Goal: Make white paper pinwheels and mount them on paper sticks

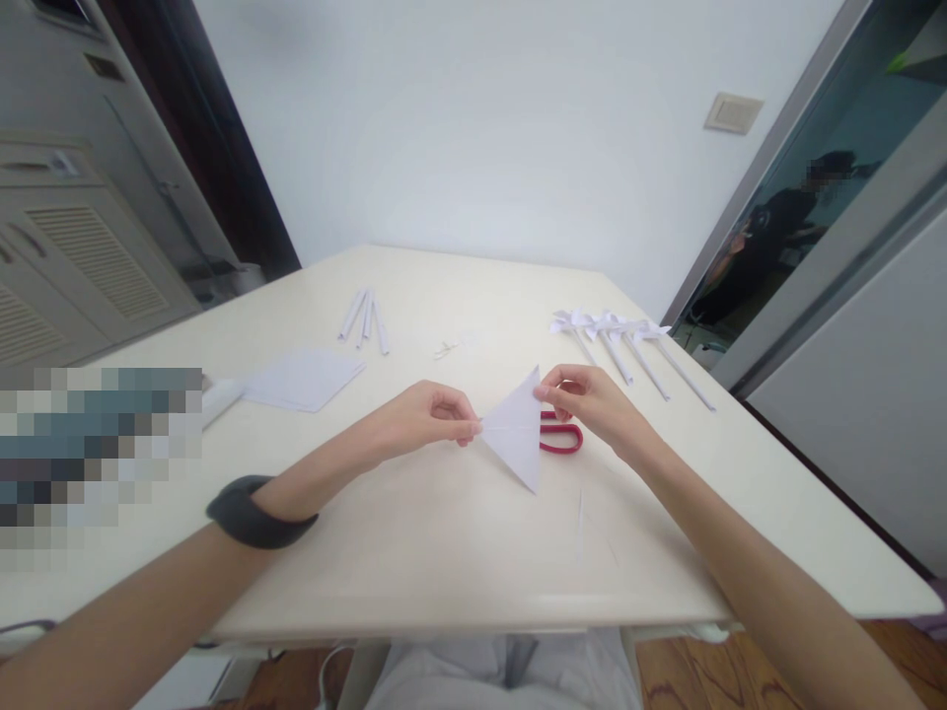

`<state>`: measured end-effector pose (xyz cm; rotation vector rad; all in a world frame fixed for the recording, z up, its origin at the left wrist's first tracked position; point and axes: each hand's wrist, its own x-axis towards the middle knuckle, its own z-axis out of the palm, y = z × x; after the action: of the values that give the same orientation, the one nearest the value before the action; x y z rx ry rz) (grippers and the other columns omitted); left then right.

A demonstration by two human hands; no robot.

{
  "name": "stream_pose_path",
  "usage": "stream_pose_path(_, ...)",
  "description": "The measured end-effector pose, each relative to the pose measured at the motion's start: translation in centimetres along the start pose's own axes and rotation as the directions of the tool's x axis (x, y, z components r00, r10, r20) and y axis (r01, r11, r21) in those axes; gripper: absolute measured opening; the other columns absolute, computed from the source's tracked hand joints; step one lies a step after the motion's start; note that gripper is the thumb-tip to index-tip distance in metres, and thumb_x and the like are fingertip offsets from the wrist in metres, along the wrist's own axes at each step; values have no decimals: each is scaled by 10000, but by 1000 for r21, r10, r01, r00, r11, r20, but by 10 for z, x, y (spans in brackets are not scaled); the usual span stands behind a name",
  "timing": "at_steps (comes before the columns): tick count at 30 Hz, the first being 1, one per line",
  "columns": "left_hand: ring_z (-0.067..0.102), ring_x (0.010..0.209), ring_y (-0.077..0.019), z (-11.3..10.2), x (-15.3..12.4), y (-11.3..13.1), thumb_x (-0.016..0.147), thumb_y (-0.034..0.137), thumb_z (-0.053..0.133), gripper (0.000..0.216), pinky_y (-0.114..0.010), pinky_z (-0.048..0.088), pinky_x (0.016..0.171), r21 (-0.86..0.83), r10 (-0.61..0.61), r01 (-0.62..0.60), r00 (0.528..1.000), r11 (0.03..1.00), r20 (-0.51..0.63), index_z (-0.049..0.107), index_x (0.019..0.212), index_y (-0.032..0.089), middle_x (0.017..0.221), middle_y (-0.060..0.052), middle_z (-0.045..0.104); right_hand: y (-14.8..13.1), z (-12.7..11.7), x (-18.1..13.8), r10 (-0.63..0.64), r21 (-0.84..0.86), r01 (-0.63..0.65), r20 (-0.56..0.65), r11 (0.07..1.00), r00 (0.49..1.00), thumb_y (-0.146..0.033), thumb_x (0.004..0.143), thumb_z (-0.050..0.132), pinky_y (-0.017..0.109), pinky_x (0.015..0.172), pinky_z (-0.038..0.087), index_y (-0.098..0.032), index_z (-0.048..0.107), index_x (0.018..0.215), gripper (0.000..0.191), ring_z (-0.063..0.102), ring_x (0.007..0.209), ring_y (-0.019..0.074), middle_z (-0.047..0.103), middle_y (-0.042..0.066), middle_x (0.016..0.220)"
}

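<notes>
A white sheet of paper folded into a triangle (512, 439) is held up over the table between my two hands. My left hand (436, 419) pinches its left corner between thumb and fingers. With thumb and forefinger, my right hand (581, 390) grips the upper part of its right edge. A crease line runs across the paper from the left corner. Behind it lie scissors with red handles (563, 439); their blades are hidden by the paper.
White paper pinwheels on sticks (625, 345) lie at the right of the table (414, 552). Several rolled paper sticks (366, 318) are at the back left, near a stack of white paper (307, 380). Small paper scraps (446, 349) and thin strips (580, 523) lie about.
</notes>
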<state>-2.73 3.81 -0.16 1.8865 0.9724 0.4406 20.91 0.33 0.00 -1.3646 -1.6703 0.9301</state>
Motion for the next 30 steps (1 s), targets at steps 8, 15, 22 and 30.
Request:
stream_pose_path(8,612,730,-179,1,1,-1,718,386,601,194,-278,452,701,9,4,-5,1000,1000,23,640,680,200,693,-11,663,2,1,1,-30,-23,29,-34,999,999,-347,762,582,234,511,359,-176,584,688,187,474,553,113,513,-22,584)
stream_pose_path(15,600,713,-165,1,0,-1,727,378,609,190,-276,440,697,-16,10,-9,1000,1000,27,644,679,198,684,-9,660,2,1,1,-28,-19,27,-34,999,999,-361,771,579,235,520,359,-176,564,677,209,472,556,110,512,-25,585)
stream_pose_path(22,605,702,-177,1,1,-3,711,403,611,206,-283,444,680,-19,12,-10,998,1000,58,648,670,204,680,-11,662,1,3,1,-28,17,29,-29,999,999,-375,777,574,234,538,380,-176,580,704,212,487,567,109,514,-25,603)
stream_pose_path(30,594,692,-164,1,2,-4,715,403,618,213,-269,432,675,-39,22,-19,996,999,81,639,674,195,672,-5,656,4,3,1,-65,6,66,-66,998,996,-341,776,578,236,538,365,-176,550,667,199,464,568,107,515,-24,606)
